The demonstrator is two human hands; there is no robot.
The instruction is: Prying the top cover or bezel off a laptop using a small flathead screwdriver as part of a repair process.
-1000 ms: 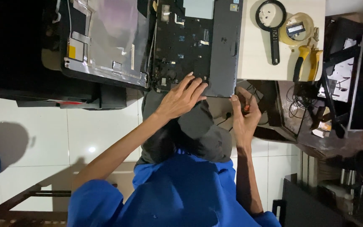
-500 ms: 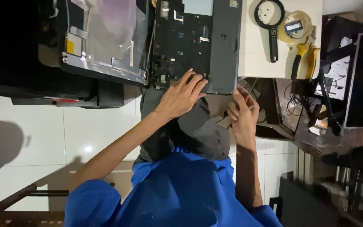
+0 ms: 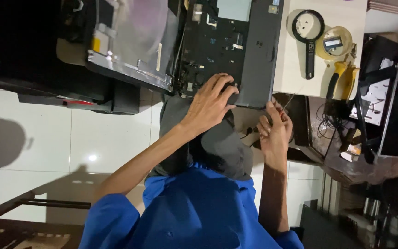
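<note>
White floor tiles fill the left of the frame. At upper centre, an opened laptop (image 3: pixel 236 46) lies on the bench (image 3: pixel 295 60), black innards bared. Left hand (image 3: pixel 210 103) rests spread on its near edge. Right hand (image 3: pixel 275 127) pinches a thin tool (image 3: pixel 289 100). Upper right, a round tub (image 3: pixel 332 44) holds a small chip.

Single head view. I see the scene from a camera worn on the person's head, looking steeply down past the blue-sleeved arms to the worktop (image 3: pixel 295 69) edge and white tiled floor (image 3: pixel 70 143). The frame is turned sideways; the opened laptop (image 3: pixel 226 46) lies at arm's reach. No second view overlaps it.
</note>
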